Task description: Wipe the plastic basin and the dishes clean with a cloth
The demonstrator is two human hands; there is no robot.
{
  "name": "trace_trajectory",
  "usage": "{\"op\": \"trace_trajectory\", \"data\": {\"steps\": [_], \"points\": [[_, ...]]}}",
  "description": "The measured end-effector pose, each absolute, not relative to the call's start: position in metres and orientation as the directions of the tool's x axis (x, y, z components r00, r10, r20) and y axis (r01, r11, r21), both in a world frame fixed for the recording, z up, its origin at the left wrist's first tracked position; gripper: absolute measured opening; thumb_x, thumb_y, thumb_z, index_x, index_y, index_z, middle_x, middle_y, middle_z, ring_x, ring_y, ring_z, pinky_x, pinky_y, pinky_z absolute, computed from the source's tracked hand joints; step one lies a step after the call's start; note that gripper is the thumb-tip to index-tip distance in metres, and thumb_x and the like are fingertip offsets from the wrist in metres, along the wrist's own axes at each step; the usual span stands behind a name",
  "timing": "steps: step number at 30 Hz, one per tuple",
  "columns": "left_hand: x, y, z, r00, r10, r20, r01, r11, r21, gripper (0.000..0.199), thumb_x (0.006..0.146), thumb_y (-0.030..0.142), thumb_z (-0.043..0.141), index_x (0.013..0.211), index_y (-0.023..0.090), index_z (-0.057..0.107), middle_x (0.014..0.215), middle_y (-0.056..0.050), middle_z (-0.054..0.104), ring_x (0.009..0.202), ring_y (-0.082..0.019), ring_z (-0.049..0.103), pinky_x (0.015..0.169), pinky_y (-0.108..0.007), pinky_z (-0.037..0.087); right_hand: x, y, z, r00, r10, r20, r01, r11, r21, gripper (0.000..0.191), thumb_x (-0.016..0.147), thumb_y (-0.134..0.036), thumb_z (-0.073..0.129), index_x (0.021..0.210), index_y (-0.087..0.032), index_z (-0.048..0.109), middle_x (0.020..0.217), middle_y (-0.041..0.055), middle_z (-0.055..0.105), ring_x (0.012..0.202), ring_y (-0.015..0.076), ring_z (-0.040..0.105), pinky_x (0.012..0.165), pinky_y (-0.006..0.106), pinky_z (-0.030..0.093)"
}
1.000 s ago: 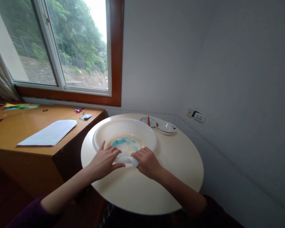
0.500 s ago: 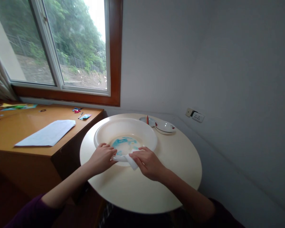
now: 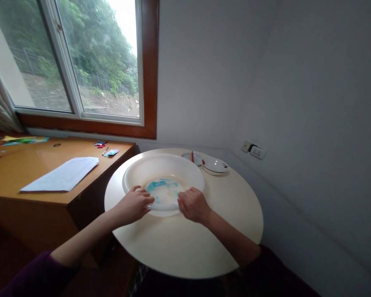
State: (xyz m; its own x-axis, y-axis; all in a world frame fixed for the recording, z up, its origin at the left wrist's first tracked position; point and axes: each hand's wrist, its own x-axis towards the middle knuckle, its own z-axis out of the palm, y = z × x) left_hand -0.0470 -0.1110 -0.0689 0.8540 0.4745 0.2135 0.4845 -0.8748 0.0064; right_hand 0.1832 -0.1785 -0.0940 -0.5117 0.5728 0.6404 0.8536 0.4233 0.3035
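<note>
A wide white basin (image 3: pixel 191 173) with a blue pattern inside its bottom stands on the round cream table (image 3: pixel 185 247). My left hand (image 3: pixel 134 206) grips the near left part of the rim, thumb below and fingers over it. At the near right part of the rim is my right hand (image 3: pixel 194 205), its fingers curled closed. Whatever lies inside that fist is hidden; no white cloth shows outside it.
Behind the basin on the right are a white bowl (image 3: pixel 214 166) and a small dish (image 3: pixel 198 160) with a red stick. A wooden desk (image 3: pixel 80 181) at the left bears white paper (image 3: pixel 62 174) and a blue packet (image 3: pixel 111 152).
The white cloth that showed between my hands is out of sight. My right hand has closed into a fist and moved slightly, while my left hand stays at the rim.
</note>
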Motion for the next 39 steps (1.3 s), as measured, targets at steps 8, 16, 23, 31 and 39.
{"op": "trace_trajectory", "data": {"steps": [8, 16, 23, 31, 39], "points": [[-0.066, -0.098, -0.059, 0.88, 0.424, 0.213, 0.408, -0.906, 0.116, 0.017, 0.08, 0.023, 0.045, 0.074, 0.021, 0.061, 0.081, -0.004, 0.064, 0.088, -0.019, 0.056, 0.096, -0.041, 0.027, 0.226, -0.173, -0.098, -0.41, 0.58, 0.704, 0.897, 0.397, 0.195, 0.031, 0.085, -0.017, 0.022, 0.067, -0.018, 0.046, 0.06, 0.0046, 0.05, 0.061, 0.0177, 0.04, 0.066, 0.031, 0.031], [-0.03, -0.137, -0.074, 0.837, 0.411, 0.361, 0.435, -0.9, 0.016, 0.031, 0.081, 0.047, 0.047, 0.082, 0.017, 0.055, 0.077, -0.007, 0.064, 0.076, -0.023, 0.06, 0.078, -0.038, 0.041, 0.152, -0.18, -0.1, -0.366, 0.583, 0.725, 0.928, 0.284, 0.24, 0.027, 0.086, -0.02, 0.03, 0.067, -0.018, 0.049, 0.059, 0.0034, 0.053, 0.059, 0.0168, 0.041, 0.065, 0.033, 0.026], [-0.051, -0.111, -0.09, 0.776, 0.328, 0.539, 0.419, -0.906, -0.053, 0.027, 0.081, 0.042, 0.047, 0.067, 0.019, 0.049, 0.059, -0.004, 0.06, 0.054, -0.017, 0.056, 0.053, -0.029, 0.04, 0.165, -0.18, -0.1, -0.465, 0.55, 0.694, 0.878, 0.385, 0.284, 0.028, 0.086, -0.024, 0.028, 0.066, -0.018, 0.048, 0.059, 0.0033, 0.052, 0.059, 0.0162, 0.041, 0.065, 0.033, 0.027], [-0.073, -0.098, -0.076, 0.809, 0.382, 0.447, 0.425, -0.905, 0.005, 0.017, 0.078, 0.032, 0.048, 0.066, 0.019, 0.05, 0.064, -0.004, 0.061, 0.064, -0.018, 0.056, 0.07, -0.033, 0.043, 0.203, -0.17, -0.102, -0.383, 0.559, 0.736, 0.912, 0.358, 0.202, 0.027, 0.082, -0.016, 0.025, 0.065, -0.018, 0.046, 0.058, 0.0044, 0.051, 0.06, 0.0174, 0.04, 0.068, 0.033, 0.03], [-0.032, -0.135, -0.087, 0.77, 0.323, 0.551, 0.378, -0.926, 0.014, 0.036, 0.082, 0.043, 0.042, 0.105, 0.015, 0.044, 0.08, -0.008, 0.066, 0.072, -0.023, 0.062, 0.068, -0.035, 0.045, 0.132, -0.175, -0.099, -0.419, 0.548, 0.724, 0.903, 0.338, 0.267, 0.026, 0.085, -0.023, 0.033, 0.066, -0.018, 0.05, 0.058, 0.0029, 0.054, 0.059, 0.0167, 0.043, 0.067, 0.034, 0.027]]}}
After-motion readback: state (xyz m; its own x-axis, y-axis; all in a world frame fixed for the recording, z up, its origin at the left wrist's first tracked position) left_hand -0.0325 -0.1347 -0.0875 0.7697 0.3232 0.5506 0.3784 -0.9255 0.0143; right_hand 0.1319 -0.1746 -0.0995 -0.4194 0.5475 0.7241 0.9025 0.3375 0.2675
